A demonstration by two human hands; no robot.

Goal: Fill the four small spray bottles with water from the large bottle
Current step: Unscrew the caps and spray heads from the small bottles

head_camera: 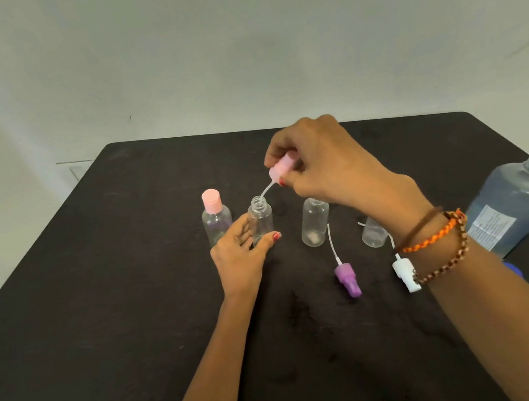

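Pink sprayer in right hand grip, tube tip at bottle mouth.

Lighting: soft, even, moderately bright; source direction unclear, possibly overhead. Wall shades darker toward the top corners. Black tabletop is matte, no glare, shadows barely visible. Wide-angle bend skews the tabletop's edges. Focus slightly soft throughout; forearms at bottom edge softest.
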